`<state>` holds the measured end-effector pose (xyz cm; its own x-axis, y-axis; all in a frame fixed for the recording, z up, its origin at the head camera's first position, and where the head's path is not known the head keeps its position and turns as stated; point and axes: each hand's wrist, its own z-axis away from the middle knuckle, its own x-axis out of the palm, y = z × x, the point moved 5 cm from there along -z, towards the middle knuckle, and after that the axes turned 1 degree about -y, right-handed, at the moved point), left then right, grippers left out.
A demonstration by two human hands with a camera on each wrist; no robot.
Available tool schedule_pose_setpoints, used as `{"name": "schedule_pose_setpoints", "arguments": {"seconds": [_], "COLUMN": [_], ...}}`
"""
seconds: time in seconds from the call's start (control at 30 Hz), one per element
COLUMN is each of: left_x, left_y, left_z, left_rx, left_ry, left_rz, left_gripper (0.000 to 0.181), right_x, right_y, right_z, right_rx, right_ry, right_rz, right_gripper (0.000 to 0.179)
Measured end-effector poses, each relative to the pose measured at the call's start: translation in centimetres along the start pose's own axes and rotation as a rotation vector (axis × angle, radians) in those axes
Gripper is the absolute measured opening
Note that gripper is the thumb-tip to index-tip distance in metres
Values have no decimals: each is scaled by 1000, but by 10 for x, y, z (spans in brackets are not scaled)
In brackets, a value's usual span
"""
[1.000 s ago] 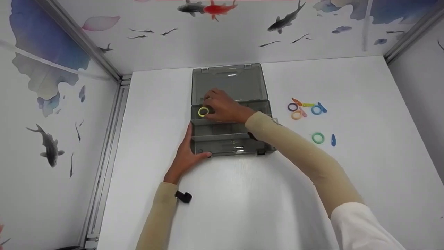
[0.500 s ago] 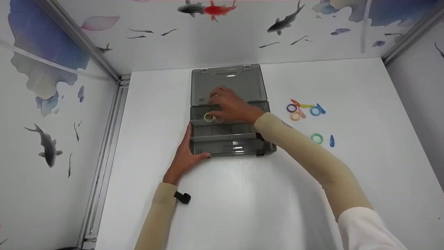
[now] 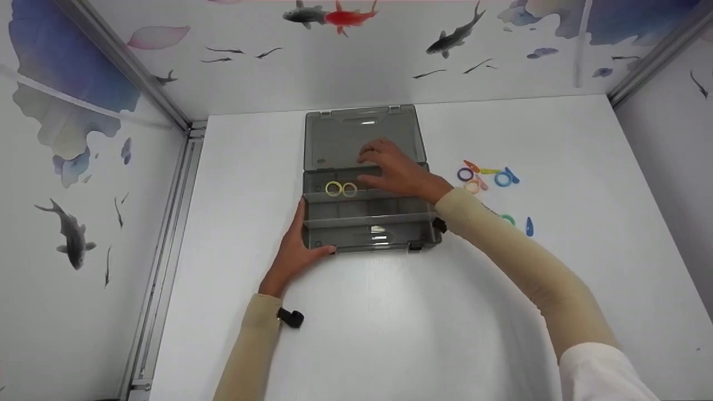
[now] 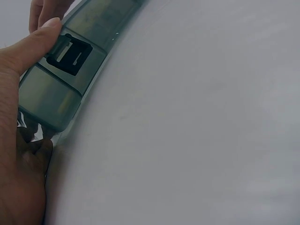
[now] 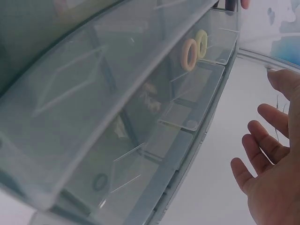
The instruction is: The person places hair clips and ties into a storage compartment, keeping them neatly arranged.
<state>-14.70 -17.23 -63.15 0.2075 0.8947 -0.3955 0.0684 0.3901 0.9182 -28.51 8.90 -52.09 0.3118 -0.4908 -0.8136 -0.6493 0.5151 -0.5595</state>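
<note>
already seems begun, by judgement, yet far from done. set in the back row of the open box (image 3: 345,235), just left of the fingers of the right hand (image 3: 405,175): a yellow ring (image 5: 202,33) and a pale ring (image 5: 183,55), side by side; which cell each, hard to tell. left over on the white bench (image 3: 367,317), well off to the right of those fingers: a purple ring (image 3: 459,175), an orange ring (image 3: 466,187) and a blue ring (image 3: 496,179), bunched with an orange clip (image 3: 472,166), a yellow clip (image 3: 490,171), a pink clip (image 3: 483,182) and a blue clip (image 3: 512,175). lower right of the same fingers: a green ring (image 3: 509,218), partly hidden behind the sleeve (image 3: 512,256), and a lone dark-blue clip (image 3: 530,226). no clip visible in the box, part of it covered by the right hand.

right fingers spread wide, holding nothing, over the hinge side. left hand (image 3: 293,253) pressed along the box's left side, fingers straight, thumb out on the front rim beside a latch (image 4: 82,61).

now edges: thin dividers (image 3: 362,219) nearer than the right fingers, probably worth lifting over; folded-back lid (image 3: 356,133) beneath and beyond. most room to move: bench below both sets of fingers, and rightward toward the bunch.
</note>
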Motion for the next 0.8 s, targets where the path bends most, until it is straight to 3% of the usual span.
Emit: {"name": "schedule_pose_setpoints", "arguments": {"seconds": [0.33, 0.8], "left_x": [0, 0], "left_y": [-2, -3], "left_z": [2, 1], "left_rx": [-32, -13], "left_ry": [1, -3], "left_rz": [-16, -11], "left_gripper": [137, 136], "right_x": [-10, -16], "right_y": [9, 26], "right_z": [25, 61], "right_rx": [4, 44], "right_ry": [60, 124], "right_rz": [-35, -44], "right_gripper": [36, 37]}}
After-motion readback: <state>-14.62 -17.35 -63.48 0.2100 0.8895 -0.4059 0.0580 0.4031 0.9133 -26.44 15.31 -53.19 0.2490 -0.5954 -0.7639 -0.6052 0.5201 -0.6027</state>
